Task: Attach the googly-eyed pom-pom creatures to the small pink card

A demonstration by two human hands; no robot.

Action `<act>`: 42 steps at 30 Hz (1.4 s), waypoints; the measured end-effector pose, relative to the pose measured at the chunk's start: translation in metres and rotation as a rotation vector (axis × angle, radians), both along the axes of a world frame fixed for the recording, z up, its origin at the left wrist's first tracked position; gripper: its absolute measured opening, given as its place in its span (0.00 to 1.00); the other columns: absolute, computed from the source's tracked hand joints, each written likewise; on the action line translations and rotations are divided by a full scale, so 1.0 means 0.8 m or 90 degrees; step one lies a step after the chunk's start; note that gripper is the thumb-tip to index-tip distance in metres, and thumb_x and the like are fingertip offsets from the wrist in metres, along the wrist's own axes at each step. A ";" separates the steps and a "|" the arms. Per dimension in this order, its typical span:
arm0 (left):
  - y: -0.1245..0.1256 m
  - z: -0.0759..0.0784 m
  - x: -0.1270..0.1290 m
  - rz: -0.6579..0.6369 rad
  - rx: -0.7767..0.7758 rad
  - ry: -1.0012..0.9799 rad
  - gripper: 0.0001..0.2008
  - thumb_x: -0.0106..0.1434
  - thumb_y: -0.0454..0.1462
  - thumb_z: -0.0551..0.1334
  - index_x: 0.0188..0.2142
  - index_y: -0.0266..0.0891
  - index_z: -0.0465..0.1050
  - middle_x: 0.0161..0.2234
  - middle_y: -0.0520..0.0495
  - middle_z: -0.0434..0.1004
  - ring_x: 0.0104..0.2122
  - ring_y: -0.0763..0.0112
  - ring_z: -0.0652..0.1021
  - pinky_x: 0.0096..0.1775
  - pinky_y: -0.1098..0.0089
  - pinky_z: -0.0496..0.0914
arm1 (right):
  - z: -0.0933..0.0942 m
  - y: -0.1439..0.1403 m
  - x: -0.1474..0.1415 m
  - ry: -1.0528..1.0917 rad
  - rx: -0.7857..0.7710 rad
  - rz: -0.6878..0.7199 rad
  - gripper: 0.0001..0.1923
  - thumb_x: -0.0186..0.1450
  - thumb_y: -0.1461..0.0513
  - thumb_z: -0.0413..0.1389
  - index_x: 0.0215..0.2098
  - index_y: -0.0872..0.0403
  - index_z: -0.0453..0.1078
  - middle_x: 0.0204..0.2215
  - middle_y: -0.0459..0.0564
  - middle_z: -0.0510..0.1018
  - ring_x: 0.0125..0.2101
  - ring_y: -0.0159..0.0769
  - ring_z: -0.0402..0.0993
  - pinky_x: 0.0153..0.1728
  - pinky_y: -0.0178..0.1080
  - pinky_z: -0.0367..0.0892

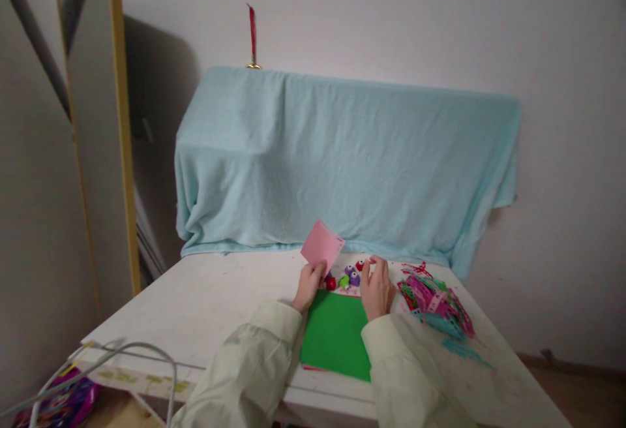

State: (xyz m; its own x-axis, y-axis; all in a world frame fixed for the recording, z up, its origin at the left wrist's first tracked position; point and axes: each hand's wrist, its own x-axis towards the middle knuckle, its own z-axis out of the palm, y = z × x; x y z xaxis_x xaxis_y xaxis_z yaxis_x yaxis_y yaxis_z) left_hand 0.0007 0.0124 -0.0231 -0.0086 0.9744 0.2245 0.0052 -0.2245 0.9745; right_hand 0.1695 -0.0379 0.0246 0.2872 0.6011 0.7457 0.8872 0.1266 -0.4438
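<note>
Single head cam, worn by the person, looks forward and slightly down across the white table [205, 310] toward the wall with the blue-draped object [342, 160]. Hands sit low in frame, fairly far off. Mirror [98, 121] at left edge. No second view.

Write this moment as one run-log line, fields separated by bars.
left hand: holds pink paper raised | right hand: fingers at small punches | green sheet: flat on table
</note>
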 end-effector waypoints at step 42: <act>0.014 -0.004 -0.016 0.253 -0.011 -0.161 0.21 0.59 0.49 0.55 0.19 0.36 0.67 0.10 0.54 0.60 0.13 0.75 0.65 0.19 0.75 0.58 | -0.054 0.024 0.020 -0.101 -0.250 -0.066 0.14 0.56 0.64 0.56 0.40 0.62 0.66 0.37 0.63 0.69 0.40 0.51 0.66 0.44 0.45 0.60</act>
